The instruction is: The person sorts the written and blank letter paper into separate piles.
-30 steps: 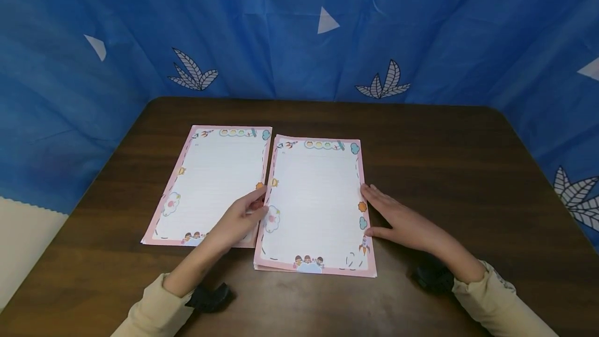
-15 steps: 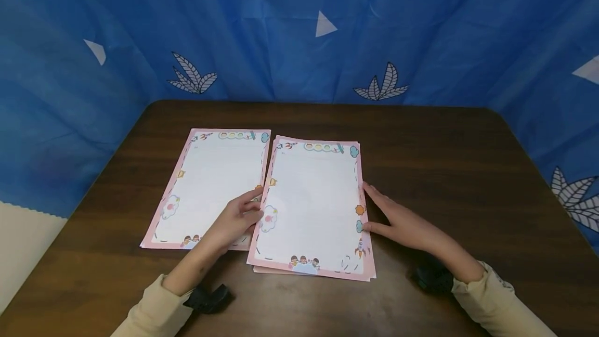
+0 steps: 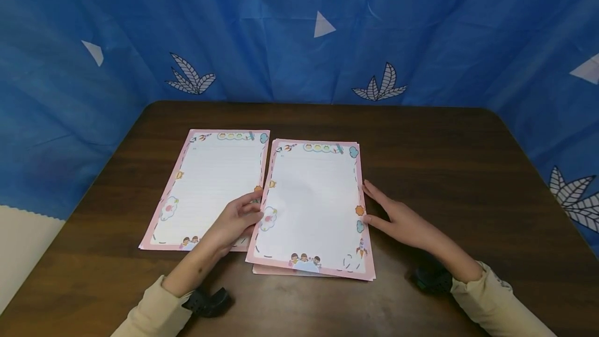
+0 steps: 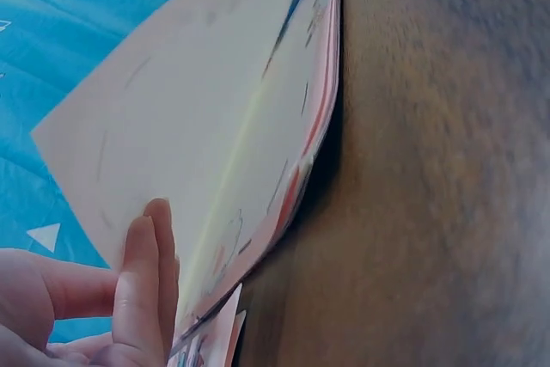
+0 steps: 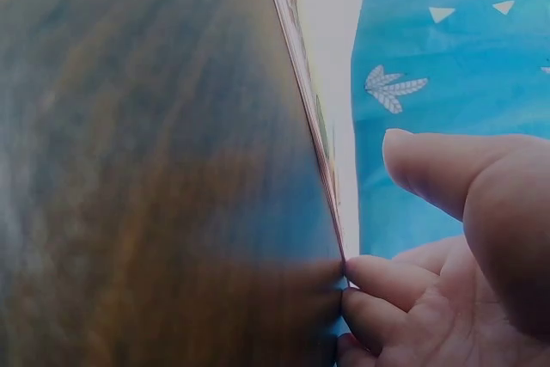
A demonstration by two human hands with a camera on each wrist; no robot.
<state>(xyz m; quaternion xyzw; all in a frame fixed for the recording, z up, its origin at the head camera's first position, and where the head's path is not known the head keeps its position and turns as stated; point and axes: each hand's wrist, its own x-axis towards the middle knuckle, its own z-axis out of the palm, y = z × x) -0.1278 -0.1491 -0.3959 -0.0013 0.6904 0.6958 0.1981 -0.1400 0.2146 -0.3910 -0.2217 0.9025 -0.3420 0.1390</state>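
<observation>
A stack of pink-bordered letter paper [image 3: 311, 207] lies in the middle, with cartoon drawings round its margin. Its top sheet [image 4: 189, 100] is raised along the left side, its underside showing in the left wrist view. My left hand [image 3: 231, 225] pinches that sheet's left edge, fingers beneath it; the thumb tip is partly hidden. On the opposite side my right hand [image 3: 400, 222] rests with fingers extended, fingertips [image 5: 365, 272] touching the stack's right edge and thumb held apart from them in the right wrist view. A second stack of the same paper [image 3: 217, 170] lies to the left, partly behind my left hand.
Both stacks lie on a dark brown wooden table [image 3: 435, 160]. A blue curtain [image 3: 281, 30] with white triangles and leaf prints hangs beyond its far edge. A black strap [image 3: 208, 301] is at my left wrist, another [image 3: 430, 279] at my right.
The top sheet's left side has lifted and its lower left corner has shifted left and toward me, exposing sheets below. My left hand moved slightly left with it; the right hand has barely moved.
</observation>
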